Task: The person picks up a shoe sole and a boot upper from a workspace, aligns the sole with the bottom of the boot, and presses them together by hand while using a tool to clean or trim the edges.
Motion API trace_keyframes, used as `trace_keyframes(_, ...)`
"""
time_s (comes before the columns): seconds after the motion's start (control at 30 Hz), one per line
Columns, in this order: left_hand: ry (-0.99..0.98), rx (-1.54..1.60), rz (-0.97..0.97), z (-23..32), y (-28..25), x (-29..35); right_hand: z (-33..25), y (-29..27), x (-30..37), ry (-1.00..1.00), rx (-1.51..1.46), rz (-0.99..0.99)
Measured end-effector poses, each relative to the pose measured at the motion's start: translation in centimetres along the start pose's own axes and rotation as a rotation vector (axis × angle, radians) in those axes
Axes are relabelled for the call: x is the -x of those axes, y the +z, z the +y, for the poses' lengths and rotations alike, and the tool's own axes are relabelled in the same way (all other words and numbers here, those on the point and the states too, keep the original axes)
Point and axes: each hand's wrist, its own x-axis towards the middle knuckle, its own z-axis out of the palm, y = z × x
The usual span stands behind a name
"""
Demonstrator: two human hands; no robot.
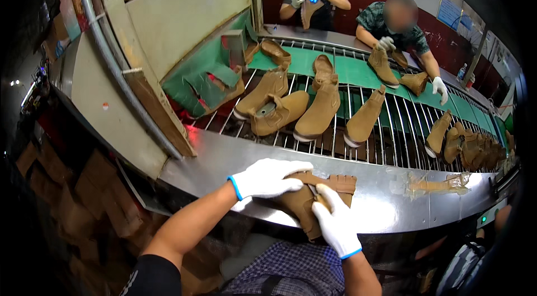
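At the steel edge of the conveyor, a tan ankle boot lies between my hands, turned so that its brown sole faces up and away. My left hand, in a white glove with a blue cuff, grips the sole end from the left, fingers bent over it. From the right, my gloved right hand holds the boot's side, its fingers pressed near the sole. Both palms' undersides are hidden. Just beyond, several tan boots rest on the wire rack, the nearest being a boot with a pale toe edge.
A metal rack conveyor with green sheets runs to the right, carrying more boots. Across it, one person holds a boot part; another handles a boot. A post and pipe stand left; cardboard lies below.
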Motion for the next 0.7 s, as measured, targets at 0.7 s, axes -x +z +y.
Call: trace_keyframes(0.7,-0.071,-0.089,0.143,2.6,1.5,1.8,-0.3,-2.6,3.5,-0.275,0.603,-0.172)
